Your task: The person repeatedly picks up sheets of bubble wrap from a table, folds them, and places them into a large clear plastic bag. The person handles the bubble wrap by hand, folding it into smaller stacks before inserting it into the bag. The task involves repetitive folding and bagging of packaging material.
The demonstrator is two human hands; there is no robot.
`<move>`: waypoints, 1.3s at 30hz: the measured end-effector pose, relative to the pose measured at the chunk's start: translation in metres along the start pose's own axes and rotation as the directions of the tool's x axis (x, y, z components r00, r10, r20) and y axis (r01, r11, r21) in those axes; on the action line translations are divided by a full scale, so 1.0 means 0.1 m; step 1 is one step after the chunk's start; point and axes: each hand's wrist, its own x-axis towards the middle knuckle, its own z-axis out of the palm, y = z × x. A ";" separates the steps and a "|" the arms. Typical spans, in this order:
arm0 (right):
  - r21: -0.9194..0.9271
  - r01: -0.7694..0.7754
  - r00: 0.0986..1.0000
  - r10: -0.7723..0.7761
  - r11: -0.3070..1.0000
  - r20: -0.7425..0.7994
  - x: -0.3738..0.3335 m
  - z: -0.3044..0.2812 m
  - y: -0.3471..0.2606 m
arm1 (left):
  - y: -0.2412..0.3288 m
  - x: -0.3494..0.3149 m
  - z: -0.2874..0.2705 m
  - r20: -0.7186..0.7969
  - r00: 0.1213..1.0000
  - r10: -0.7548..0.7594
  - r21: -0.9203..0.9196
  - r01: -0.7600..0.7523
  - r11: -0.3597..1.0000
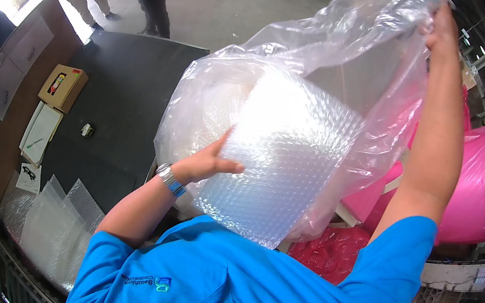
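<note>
A large clear plastic bag (195,92) hangs in front of me, its upper part pulled up to the far right. My right hand (440,29) is raised there, closed on the bag's gathered edge. Bubble wrap (292,152) in a flat, shiny rectangular piece lies tilted against the bag's opening, close to my chest. My left hand (207,160) grips its left edge, with the thumb across the front face; some of the fingers are hidden. More bubble wrap shows cloudily through the bag's left side.
On the left stands a dark table (134,86) with a brown upright panel (3,136). A small cardboard box (62,88), a notebook (41,134), and loose bubble wrap sheets (56,221) lie along it. Pink wrapped bundles (483,179) are at right. Two people stand beyond the table.
</note>
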 end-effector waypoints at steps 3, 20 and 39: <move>0.132 -0.098 0.979 0.072 0.986 0.190 -0.05 -0.35 -0.19 | -0.11 0.47 0.20 -0.129 0.973 -0.189 0.039 0.196 0.980; -0.081 0.096 0.742 -0.017 0.992 0.671 -1.42 -0.41 0.08 | -0.78 1.42 0.93 -0.518 0.842 -0.147 0.060 0.207 0.976; -0.232 0.617 -0.360 0.531 0.752 0.767 -4.32 0.70 2.65 | -1.13 -1.95 -0.30 -0.534 0.845 -0.024 0.505 0.341 0.793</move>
